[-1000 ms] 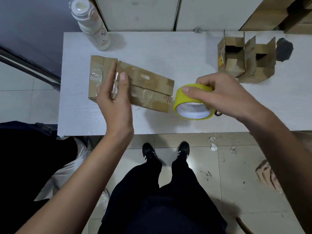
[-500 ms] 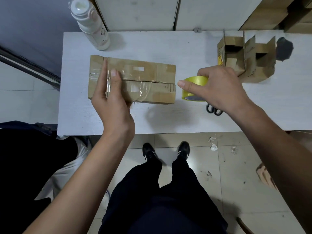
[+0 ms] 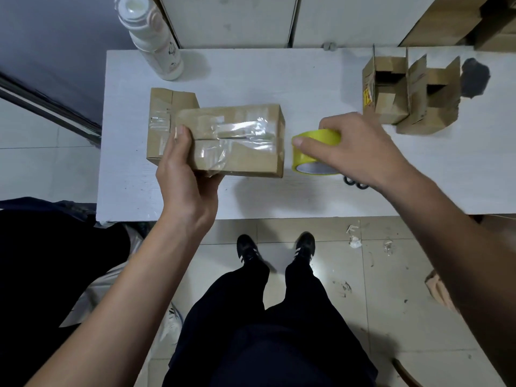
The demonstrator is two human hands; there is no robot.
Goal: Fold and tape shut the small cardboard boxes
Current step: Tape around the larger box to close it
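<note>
A white desk (image 3: 307, 79) carries the work, seen from above. Far left stands a white bottle (image 3: 152, 37), lid on; small print on its side is too blurred to read. Far right sit two open cardboard boxes (image 3: 410, 93), flaps up, w/ a yellow label on the left one, text illegible. A dark patch (image 3: 474, 78) marks the desk just beyond them. Black scissor handles (image 3: 356, 182) peek out from under the right wrist, rest hidden. On the tiled floor: paper scraps (image 3: 354, 240) near the person's black shoes (image 3: 275, 247).

Center-left, the taped box (image 3: 237, 141) is held just above the desk, clear tape wrinkled across its top seam. Behind it, at left, a second taped box (image 3: 164, 121) rests on the desk, partly covered by the first.

The left hand (image 3: 185, 174) grips the taped box at its near-left end, thumb on top, fingers curled beneath. The right hand (image 3: 354, 152) holds the yellow tape roll (image 3: 314, 150) just right of the box, thumb across the roll's near side, fingers over the far rim. Roll and box sit close but apart.
</note>
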